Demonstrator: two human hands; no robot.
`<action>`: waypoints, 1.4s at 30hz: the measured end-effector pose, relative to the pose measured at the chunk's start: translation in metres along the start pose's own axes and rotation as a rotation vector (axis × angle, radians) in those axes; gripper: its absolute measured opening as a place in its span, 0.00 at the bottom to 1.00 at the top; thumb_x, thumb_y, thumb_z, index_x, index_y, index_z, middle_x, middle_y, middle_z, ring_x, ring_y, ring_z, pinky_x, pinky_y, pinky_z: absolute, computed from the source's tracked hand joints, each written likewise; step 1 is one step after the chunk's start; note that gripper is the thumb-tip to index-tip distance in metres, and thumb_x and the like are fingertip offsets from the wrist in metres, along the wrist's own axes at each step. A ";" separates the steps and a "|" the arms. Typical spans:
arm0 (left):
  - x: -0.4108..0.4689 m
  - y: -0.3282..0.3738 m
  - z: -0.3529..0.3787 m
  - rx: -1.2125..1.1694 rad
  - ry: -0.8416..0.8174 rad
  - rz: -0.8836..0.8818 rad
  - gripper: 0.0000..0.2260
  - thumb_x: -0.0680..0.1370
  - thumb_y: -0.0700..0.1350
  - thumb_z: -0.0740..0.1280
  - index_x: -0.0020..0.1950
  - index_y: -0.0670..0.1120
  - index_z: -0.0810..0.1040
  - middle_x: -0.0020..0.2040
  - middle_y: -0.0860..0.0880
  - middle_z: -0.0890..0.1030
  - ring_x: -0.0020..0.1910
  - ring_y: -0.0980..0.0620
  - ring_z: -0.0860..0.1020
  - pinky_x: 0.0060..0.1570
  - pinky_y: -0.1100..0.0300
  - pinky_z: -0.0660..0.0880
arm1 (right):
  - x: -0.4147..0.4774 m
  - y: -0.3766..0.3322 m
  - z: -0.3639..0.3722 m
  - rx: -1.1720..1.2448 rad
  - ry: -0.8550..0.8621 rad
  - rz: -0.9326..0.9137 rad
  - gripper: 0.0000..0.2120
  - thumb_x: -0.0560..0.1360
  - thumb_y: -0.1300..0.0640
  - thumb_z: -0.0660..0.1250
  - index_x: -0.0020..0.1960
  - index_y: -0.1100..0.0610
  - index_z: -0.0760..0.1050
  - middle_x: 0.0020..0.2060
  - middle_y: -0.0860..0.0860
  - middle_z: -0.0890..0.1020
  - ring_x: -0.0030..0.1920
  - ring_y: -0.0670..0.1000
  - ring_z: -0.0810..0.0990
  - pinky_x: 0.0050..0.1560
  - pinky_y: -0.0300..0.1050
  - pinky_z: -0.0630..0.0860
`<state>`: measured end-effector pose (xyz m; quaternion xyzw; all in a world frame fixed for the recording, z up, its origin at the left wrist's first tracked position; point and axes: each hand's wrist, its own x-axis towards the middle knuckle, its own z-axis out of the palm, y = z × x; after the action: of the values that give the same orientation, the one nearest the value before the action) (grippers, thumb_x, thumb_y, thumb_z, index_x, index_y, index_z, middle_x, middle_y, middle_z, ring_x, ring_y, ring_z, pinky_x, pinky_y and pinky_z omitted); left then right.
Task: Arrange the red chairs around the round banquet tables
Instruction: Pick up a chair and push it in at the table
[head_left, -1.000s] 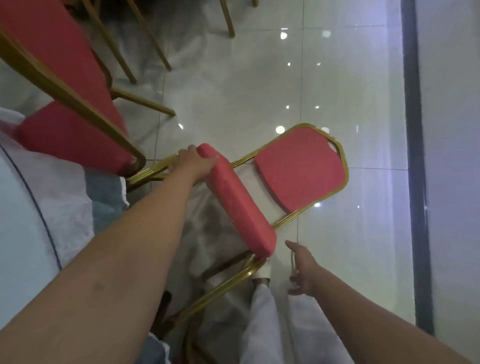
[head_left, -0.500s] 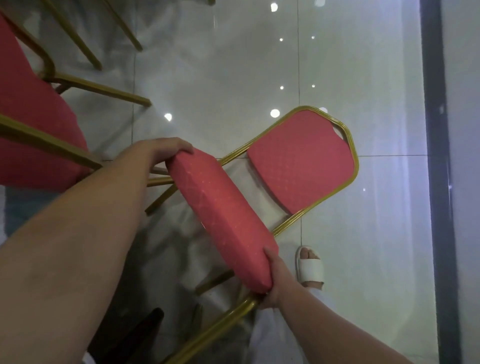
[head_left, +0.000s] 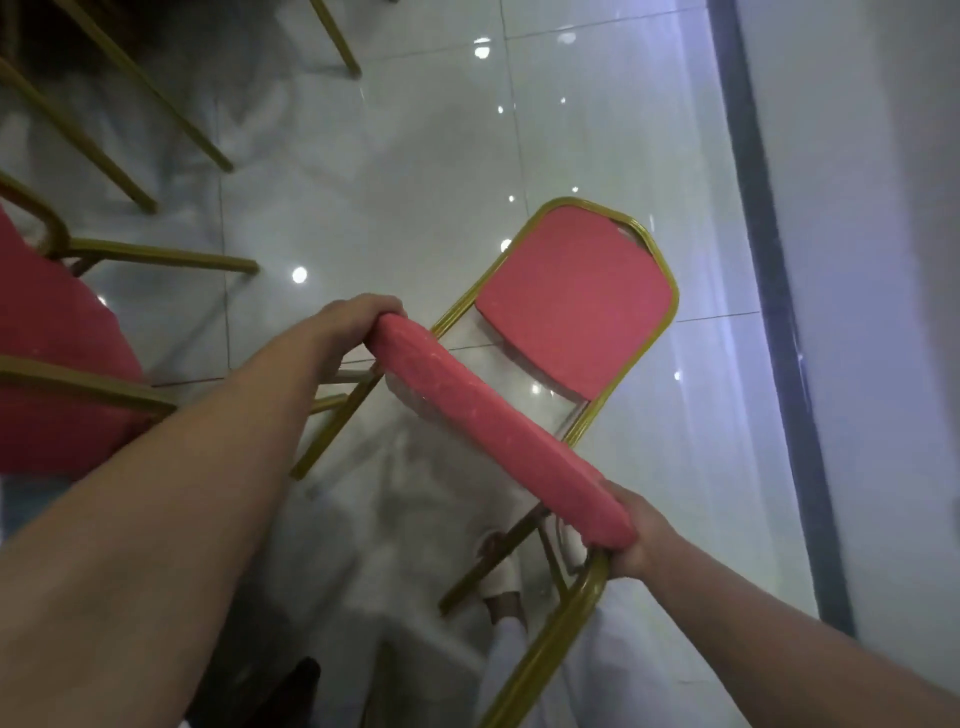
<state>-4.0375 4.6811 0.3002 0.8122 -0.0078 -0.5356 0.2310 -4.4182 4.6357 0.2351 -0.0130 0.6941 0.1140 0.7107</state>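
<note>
One chair (head_left: 576, 291) held tilted over floor (head_left: 415, 182), left grip (head_left: 358, 322) and right grip (head_left: 639, 540) curled round seat (head_left: 493, 415) ends, placing yet to come.

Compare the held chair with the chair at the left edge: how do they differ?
The held chair is gripped at both seat ends by the left hand and right hand; no hand grips the left chair. The held chair shows seat and backrest; the left chair is cut off by the picture edge. Both have red padding and gold frames.
</note>
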 end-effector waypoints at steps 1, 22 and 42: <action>-0.005 0.014 0.002 -0.013 -0.006 0.032 0.23 0.58 0.58 0.72 0.47 0.45 0.83 0.50 0.46 0.81 0.56 0.45 0.79 0.50 0.50 0.76 | -0.011 -0.016 -0.003 -0.015 -0.001 -0.030 0.20 0.76 0.51 0.71 0.65 0.59 0.77 0.46 0.58 0.84 0.32 0.56 0.82 0.33 0.51 0.81; -0.021 0.068 0.012 0.323 0.346 0.567 0.19 0.79 0.55 0.65 0.70 0.61 0.72 0.79 0.55 0.49 0.76 0.46 0.53 0.76 0.47 0.53 | -0.093 -0.144 0.071 -0.031 0.132 -0.994 0.33 0.74 0.43 0.72 0.74 0.42 0.60 0.65 0.52 0.75 0.55 0.56 0.81 0.49 0.55 0.83; -0.145 -0.113 0.017 0.342 0.264 0.172 0.36 0.75 0.56 0.69 0.79 0.59 0.56 0.81 0.46 0.47 0.79 0.41 0.47 0.77 0.46 0.49 | -0.181 -0.013 0.062 -1.206 0.054 -0.731 0.27 0.79 0.53 0.66 0.77 0.53 0.64 0.72 0.54 0.70 0.67 0.56 0.70 0.65 0.46 0.68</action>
<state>-4.1408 4.8137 0.3766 0.8990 -0.1374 -0.3939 0.1337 -4.3568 4.6074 0.4150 -0.6397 0.4785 0.2325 0.5548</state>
